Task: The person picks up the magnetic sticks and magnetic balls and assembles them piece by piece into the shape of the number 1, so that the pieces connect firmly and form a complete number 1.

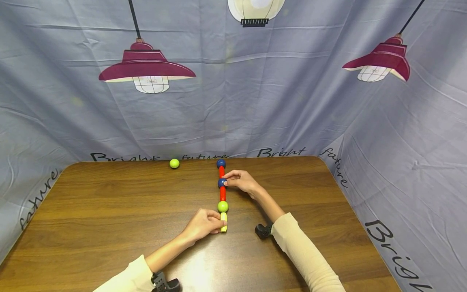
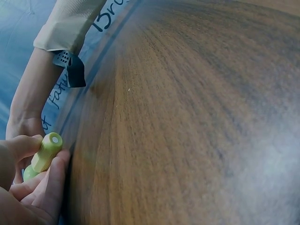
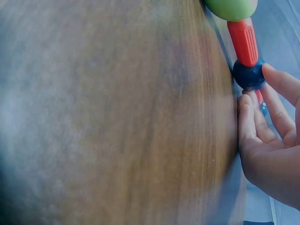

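A straight chain of balls and rods lies on the table, running away from me. At its near end a yellow-green rod (image 1: 224, 222) meets a lime green ball (image 1: 223, 207). Beyond come a red rod (image 1: 223, 194), a blue ball (image 1: 221, 183), another red rod (image 1: 221, 172) and a far blue ball (image 1: 221, 163). My left hand (image 1: 204, 224) pinches the yellow-green rod between thumb and fingers; the left wrist view shows the rod's end hole. With thumb and fingers, my right hand (image 1: 241, 181) grips the middle blue ball, also seen in the right wrist view.
A loose lime green ball (image 1: 174, 163) sits near the table's back edge, left of the chain. The wooden table (image 1: 109, 211) is bordered at the back and right by a grey-blue curtain (image 1: 219, 101) printed with lamps and lettering. Black wrist cameras hang at both wrists.
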### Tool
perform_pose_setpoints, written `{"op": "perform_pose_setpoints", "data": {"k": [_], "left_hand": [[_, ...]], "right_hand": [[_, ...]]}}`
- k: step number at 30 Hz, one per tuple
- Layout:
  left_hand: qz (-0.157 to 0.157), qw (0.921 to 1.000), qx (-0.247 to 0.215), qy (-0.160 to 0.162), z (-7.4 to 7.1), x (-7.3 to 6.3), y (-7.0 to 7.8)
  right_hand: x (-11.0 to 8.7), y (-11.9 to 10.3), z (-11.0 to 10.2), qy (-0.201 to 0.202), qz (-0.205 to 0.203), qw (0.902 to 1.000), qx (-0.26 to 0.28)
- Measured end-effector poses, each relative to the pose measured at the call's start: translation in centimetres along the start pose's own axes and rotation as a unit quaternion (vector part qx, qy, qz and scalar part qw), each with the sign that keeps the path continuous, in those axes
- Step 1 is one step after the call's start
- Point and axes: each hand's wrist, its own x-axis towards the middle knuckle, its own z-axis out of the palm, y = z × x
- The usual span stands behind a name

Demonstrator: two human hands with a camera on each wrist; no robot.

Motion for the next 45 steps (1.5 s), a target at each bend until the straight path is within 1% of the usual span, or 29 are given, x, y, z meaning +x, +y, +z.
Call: {"op": "perform_pose_setpoints", "data": {"k": [9, 17, 26, 33, 35, 39, 45], "left_hand": [[-0.006, 0.9999, 0.008, 0.01, -0.02, 0.49, -0.26], [-0.014, 0.9998, 0.006, 0.013, 0.0, 0.67, -0.21], [-0.007, 0.9995, 0.021, 0.021, 0.13, 0.57, 0.05], [0.005, 0.9991, 0.035, 0.022, 0.13, 0.62, 0.16], [0.005, 0.9989, 0.041, 0.024, 0.1, 0.66, 0.23], [0.005, 0.9986, 0.048, 0.02, 0.07, 0.71, 0.27], [0.001, 0.999, 0.044, 0.013, 0.0, 0.79, 0.2]], "right_hand": [[-0.08, -0.01, 0.03, 0.0, -0.005, 1.0, 0.008], [0.02, 0.02, 0.05, -0.003, -0.01, 0.9999, 0.012], [-0.01, 0.04, 0.06, 0.002, -0.004, 0.9999, 0.01], [0.05, 0.14, 0.17, 0.004, -0.015, 0.9998, 0.013], [0.05, 0.1, 0.16, 0.005, -0.011, 0.9998, 0.013], [0.04, 0.08, 0.12, 0.006, -0.008, 0.9999, 0.01], [0.06, 0.13, 0.14, 0.007, -0.006, 0.9998, 0.015]]}}
